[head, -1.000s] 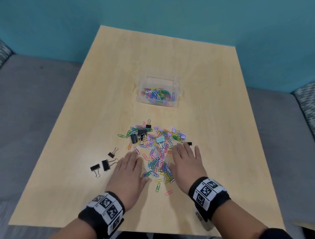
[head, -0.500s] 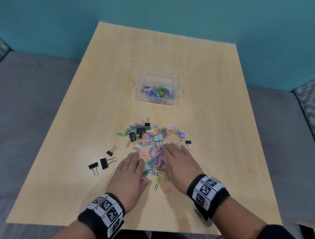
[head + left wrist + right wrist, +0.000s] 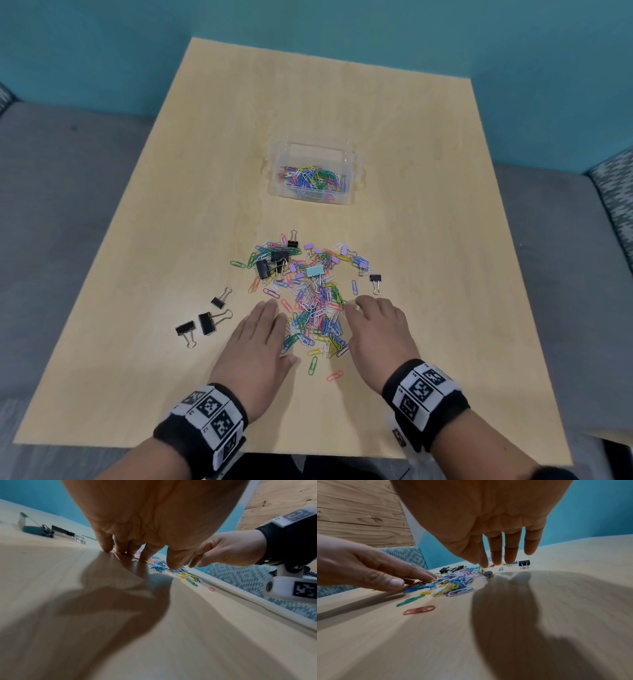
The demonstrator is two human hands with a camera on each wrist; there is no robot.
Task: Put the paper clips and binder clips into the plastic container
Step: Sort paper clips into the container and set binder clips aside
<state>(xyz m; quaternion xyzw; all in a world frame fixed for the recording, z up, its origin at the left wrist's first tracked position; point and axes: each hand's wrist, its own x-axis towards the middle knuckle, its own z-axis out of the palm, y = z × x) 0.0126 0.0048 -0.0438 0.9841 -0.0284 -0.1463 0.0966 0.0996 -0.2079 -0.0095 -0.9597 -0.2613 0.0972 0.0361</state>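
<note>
A light wooden counter stands against a teal wall. On both sides of it there is grey padded seating, with patterned cushions at the corners.

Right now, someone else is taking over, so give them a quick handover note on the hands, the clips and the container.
Left hand: flat, fingers on the table at the pile's left edge, holding nothing.
Right hand: fingers hang over the pile's right edge, empty.
Plastic container: farther back, some paper clips inside.
Left: main pile, three black binder clips off to its left, one to its right.
</note>
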